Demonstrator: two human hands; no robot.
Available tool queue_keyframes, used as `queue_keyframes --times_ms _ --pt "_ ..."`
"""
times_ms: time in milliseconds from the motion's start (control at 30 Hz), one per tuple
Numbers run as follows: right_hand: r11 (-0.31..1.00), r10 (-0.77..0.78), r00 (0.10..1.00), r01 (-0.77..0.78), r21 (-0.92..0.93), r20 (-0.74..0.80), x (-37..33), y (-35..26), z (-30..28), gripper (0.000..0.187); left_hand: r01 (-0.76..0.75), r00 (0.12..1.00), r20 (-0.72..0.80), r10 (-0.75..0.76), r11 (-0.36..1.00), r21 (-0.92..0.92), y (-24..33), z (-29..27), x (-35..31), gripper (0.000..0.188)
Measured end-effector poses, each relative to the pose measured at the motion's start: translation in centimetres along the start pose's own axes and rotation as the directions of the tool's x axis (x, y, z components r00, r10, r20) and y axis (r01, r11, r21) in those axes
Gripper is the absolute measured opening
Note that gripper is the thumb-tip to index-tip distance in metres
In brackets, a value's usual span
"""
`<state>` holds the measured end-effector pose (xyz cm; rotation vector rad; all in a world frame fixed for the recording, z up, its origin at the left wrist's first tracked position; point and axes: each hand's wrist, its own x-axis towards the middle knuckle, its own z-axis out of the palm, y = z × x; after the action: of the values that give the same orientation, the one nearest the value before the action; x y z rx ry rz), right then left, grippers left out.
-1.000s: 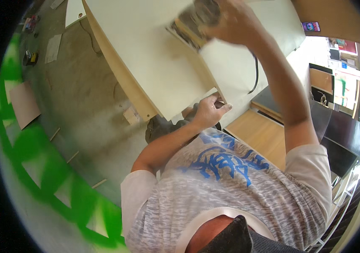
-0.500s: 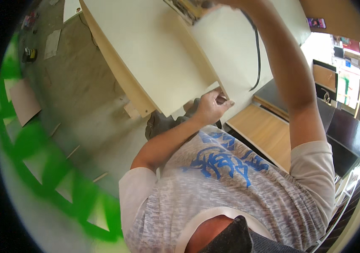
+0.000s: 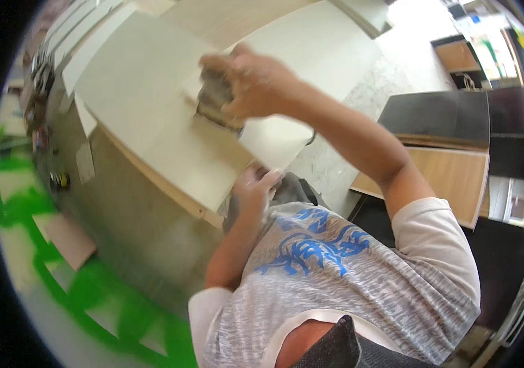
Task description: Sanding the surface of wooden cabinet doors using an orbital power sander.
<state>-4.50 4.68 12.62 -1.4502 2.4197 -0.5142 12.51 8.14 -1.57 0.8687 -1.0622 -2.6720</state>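
A large cream-white panel (image 3: 151, 104) lies in front of me, with a raised pale wooden edge (image 3: 228, 153) along its right side. My right hand (image 3: 252, 83) is wrapped round a grey power tool (image 3: 216, 101) with a flat, dark-rimmed base. The tool is at that raised edge; blur hides its exact kind and whether it touches the wood. My left hand (image 3: 256, 187) grips the near corner of the raised edge, its thumb on the right side. Pale dust marks both hands.
Right of me lie a dark panel (image 3: 436, 116) and a wood-grain panel (image 3: 424, 178). Another white panel (image 3: 323, 46) extends beyond the tool. On the floor at left are a brown sheet (image 3: 65, 239) and a small dark can (image 3: 59, 180). A dark cord (image 3: 311, 138) shows near the board.
The view has swung, so the panel and floor shift within it. My right hand has come nearer and left with the tool along the raised edge. My left hand stays at the corner.
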Motion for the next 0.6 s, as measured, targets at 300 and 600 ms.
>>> queue_keyframes --times_ms 300,600 --pt "0.998 -0.061 0.995 0.059 0.017 0.076 -0.9 -2.8 1.0 0.060 -0.041 0.996 -0.079 0.041 0.999 -0.007 0.3 -3.9 -2.2 0.032" --pt "0.989 0.128 0.984 -0.137 0.063 0.122 -6.6 0.8 -1.3 0.059 0.011 1.000 -0.006 -0.011 0.998 -0.057 1.2 -5.5 -0.4 0.036"
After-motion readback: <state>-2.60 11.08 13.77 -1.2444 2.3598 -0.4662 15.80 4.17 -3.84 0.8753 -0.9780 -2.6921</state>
